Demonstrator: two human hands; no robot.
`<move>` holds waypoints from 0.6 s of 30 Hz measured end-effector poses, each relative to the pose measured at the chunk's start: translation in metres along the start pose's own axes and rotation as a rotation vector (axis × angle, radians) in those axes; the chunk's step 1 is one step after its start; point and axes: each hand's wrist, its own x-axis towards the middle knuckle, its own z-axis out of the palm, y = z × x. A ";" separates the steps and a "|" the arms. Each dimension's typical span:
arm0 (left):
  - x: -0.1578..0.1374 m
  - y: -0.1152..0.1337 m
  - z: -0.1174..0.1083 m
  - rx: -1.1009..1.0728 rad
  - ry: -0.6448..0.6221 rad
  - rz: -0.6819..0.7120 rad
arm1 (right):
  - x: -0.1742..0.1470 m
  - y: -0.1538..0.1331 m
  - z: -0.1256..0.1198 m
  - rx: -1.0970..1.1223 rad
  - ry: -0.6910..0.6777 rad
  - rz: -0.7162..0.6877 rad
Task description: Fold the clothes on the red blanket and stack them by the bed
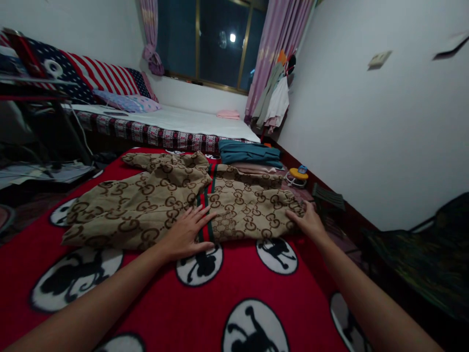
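Observation:
A tan garment (242,210) with a brown monogram print lies spread sideways over a red blanket (198,318). A green-red-green stripe (205,230) crosses its middle. Its exact kind is hard to make out. My left hand (188,232) rests flat across the stripe near the garment's near edge, fingers spread. At the right end of the cloth, my right hand (308,220) grips the edge, thumb on top and the other fingers partly hidden behind it. Just beyond the garment sits a stack of folded clothes (251,154), teal on top and pale pink below.
Behind is a bed (183,120) with a white sheet and pillows. Clothes (278,102) hang by the purple curtain (274,39). On the right are a yellow-topped stool (297,174), a small dark stool (328,198) and a camouflage chair (432,254). A cluttered desk (36,98) stands left.

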 end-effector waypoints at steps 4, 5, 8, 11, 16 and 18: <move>0.002 0.002 -0.001 -0.075 0.036 -0.008 | 0.029 -0.012 -0.004 0.121 -0.052 -0.040; 0.002 0.002 0.000 -0.100 0.052 -0.036 | 0.037 -0.023 -0.007 0.159 0.012 -0.062; 0.003 0.000 -0.001 -0.186 0.113 -0.146 | 0.061 -0.062 -0.016 0.256 0.123 -0.163; 0.004 -0.003 -0.003 -0.286 0.146 -0.221 | 0.080 -0.092 -0.021 0.252 0.130 -0.244; 0.005 -0.006 -0.006 -0.380 0.163 -0.278 | 0.096 -0.107 -0.019 0.212 0.112 -0.249; 0.005 -0.006 -0.005 -0.403 0.170 -0.270 | 0.101 -0.105 -0.019 0.188 0.116 -0.228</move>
